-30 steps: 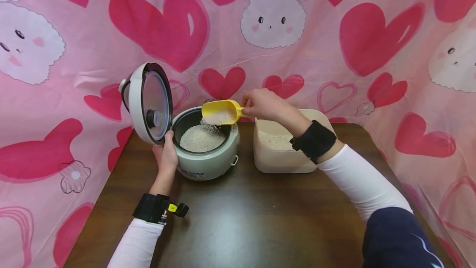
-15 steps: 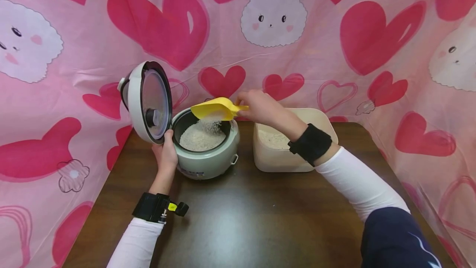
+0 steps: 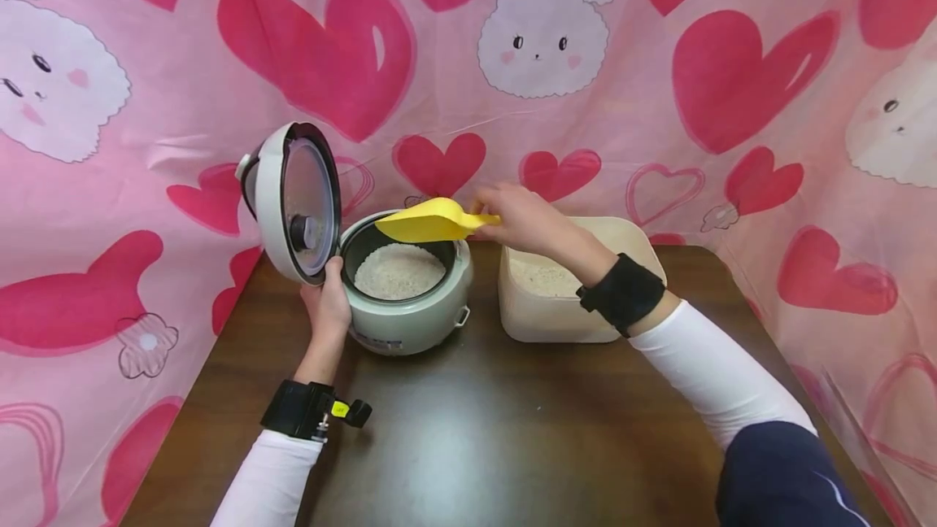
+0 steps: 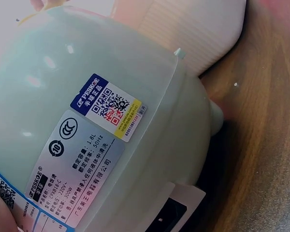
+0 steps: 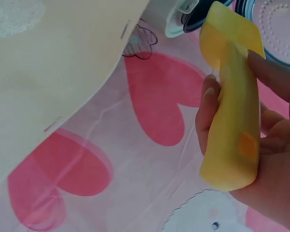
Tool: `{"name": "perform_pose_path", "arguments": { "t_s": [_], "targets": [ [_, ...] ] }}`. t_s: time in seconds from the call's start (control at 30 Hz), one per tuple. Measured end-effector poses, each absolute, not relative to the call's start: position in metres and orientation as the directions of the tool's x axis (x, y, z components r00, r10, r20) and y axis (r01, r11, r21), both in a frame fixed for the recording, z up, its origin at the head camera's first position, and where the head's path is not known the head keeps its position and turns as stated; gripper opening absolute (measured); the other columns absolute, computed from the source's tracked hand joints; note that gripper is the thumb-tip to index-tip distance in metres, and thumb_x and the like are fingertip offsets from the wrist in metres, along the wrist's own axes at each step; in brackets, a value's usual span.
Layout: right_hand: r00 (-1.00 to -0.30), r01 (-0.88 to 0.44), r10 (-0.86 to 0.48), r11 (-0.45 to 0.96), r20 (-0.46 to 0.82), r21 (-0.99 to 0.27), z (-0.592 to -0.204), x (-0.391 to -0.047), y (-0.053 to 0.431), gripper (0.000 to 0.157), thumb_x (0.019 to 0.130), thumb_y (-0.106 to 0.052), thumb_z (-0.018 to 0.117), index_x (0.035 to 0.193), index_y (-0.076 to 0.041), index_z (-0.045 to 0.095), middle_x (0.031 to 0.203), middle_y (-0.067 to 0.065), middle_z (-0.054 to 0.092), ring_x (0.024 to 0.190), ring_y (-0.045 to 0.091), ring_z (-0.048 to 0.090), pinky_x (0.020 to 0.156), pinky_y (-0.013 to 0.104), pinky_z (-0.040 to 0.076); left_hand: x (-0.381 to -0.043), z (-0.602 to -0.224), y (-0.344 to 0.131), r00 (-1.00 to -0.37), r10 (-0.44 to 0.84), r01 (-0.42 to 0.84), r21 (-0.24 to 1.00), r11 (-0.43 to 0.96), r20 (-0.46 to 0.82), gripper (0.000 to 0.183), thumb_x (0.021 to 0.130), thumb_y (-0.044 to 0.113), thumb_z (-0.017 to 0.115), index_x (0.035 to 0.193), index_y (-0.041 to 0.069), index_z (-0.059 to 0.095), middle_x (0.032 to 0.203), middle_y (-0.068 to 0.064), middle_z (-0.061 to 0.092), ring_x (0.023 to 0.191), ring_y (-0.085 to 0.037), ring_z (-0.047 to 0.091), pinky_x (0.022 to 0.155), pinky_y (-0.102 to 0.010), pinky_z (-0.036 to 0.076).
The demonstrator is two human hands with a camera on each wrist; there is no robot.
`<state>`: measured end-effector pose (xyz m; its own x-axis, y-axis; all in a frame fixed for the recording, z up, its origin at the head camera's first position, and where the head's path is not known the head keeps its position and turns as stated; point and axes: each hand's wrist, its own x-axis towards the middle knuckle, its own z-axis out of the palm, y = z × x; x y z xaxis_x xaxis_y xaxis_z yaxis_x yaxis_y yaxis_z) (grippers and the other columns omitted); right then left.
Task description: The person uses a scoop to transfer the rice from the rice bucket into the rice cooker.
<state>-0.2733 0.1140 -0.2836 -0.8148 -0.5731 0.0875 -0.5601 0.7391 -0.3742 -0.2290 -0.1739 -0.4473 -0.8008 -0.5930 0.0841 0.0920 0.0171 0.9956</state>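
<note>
A yellow scoop [image 3: 424,221] is gripped by its handle in my right hand [image 3: 523,222]. Its bowl is turned over above the open pale green rice cooker [image 3: 410,328], and no grains are falling from it. White rice [image 3: 398,271] lies heaped in the cooker's dark inner pot [image 3: 355,246]. My left hand [image 3: 327,303] holds the cooker at its left side, thumb up by the base of the raised lid [image 3: 272,202]; its other fingers are mostly hidden. In the right wrist view, fingers and thumb wrap the scoop's handle [image 5: 234,130].
A cream bin [image 3: 560,322] with rice in it stands right of the cooker, under my right forearm. Both stand toward the back of the brown wooden table [image 3: 468,429]. A pink cloth with hearts [image 3: 442,165] hangs close behind. Labels [image 4: 82,164] mark the cooker's side.
The scoop has rolled over from tilted with rice in it to upside down, and the stream of rice has stopped. The left hand and the cooker have stayed in place.
</note>
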Motion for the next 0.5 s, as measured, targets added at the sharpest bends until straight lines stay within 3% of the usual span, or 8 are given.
{"name": "perform_pose_path", "arguments": {
  "t_s": [0.13, 0.33, 0.5],
  "targets": [
    [-0.824, -0.529, -0.564, 0.728, 0.057, -0.436, -0.288, -0.274, 0.128, 0.023, 0.094, -0.025, 0.075, 0.111, -0.009, 0.071, 0.103, 0.006, 0.07, 0.099, 0.026, 0.062, 0.087, 0.039, 0.056, -0.227, -0.448, -0.173, -0.799, -0.595, 0.09, 0.996, 0.02, 0.085, 0.045, 0.097, 0.028, 0.059, 0.129, -0.002, 0.063, 0.129, -0.015, 0.065, 0.114, -0.013, 0.054, 0.107, -0.029, 0.038],
    [-0.847, -0.402, -0.529, 0.697, -0.048, -0.594, -0.284, -0.269, 0.157, 0.027, 0.097, -0.025, 0.071, 0.118, -0.007, 0.071, 0.096, 0.008, 0.069, 0.082, 0.029, 0.064, 0.072, 0.036, 0.059, -0.227, -0.444, -0.173, -0.807, -0.586, 0.078, 0.997, 0.022, 0.076, 0.048, 0.098, 0.031, 0.058, 0.132, -0.001, 0.063, 0.132, -0.015, 0.064, 0.12, -0.019, 0.054, 0.109, -0.03, 0.037],
    [-0.843, -0.337, -0.532, 0.641, -0.082, -0.689, -0.283, -0.264, 0.19, 0.03, 0.101, -0.021, 0.068, 0.125, -0.004, 0.07, 0.099, 0.011, 0.068, 0.078, 0.029, 0.063, 0.069, 0.038, 0.059, -0.226, -0.444, -0.173, -0.81, -0.582, 0.078, 0.997, 0.017, 0.073, 0.048, 0.098, 0.032, 0.058, 0.133, 0.0, 0.062, 0.133, -0.014, 0.064, 0.119, -0.018, 0.054, 0.109, -0.03, 0.038]
  ]
}}
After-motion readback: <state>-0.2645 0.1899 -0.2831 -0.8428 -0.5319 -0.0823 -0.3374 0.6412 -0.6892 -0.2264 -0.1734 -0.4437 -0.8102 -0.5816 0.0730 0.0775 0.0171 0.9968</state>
